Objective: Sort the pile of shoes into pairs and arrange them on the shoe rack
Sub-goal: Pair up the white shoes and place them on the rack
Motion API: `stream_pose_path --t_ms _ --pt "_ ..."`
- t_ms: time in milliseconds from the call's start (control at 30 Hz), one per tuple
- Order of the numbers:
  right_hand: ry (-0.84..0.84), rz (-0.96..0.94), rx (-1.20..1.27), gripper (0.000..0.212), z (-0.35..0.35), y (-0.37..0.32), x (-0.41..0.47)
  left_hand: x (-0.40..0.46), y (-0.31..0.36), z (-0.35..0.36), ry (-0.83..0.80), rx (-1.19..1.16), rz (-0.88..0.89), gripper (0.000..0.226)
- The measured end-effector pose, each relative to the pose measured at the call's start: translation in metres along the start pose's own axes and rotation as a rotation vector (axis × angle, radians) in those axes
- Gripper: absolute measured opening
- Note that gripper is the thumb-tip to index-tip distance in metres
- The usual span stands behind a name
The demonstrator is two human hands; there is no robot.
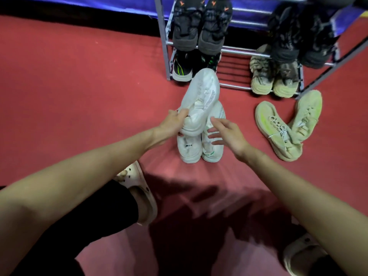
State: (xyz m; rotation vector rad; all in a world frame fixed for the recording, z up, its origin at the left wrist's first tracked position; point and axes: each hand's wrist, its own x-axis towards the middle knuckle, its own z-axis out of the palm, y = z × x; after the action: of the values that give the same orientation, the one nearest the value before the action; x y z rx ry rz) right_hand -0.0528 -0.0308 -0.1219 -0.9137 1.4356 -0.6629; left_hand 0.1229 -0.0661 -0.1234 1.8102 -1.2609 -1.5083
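The left hand is gripping one white sneaker, raised above two more white shoes lying on the red floor. The right hand is hovering spread, holding nothing. Two yellow sneakers are lying near right. The shoe rack is carrying apparently four pairs, partly blurred.

Red carpet floor fills the view, dark shadows across its near part; a blue cloth hangs behind.
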Motion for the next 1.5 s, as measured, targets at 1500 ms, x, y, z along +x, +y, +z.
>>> stream_pose_path --t_ms 1500 --pt "0.399 -0.351 -0.238 0.029 -0.05 -0.019 -0.056 -0.055 0.036 -0.01 -0.101 -0.476 -0.211 0.031"
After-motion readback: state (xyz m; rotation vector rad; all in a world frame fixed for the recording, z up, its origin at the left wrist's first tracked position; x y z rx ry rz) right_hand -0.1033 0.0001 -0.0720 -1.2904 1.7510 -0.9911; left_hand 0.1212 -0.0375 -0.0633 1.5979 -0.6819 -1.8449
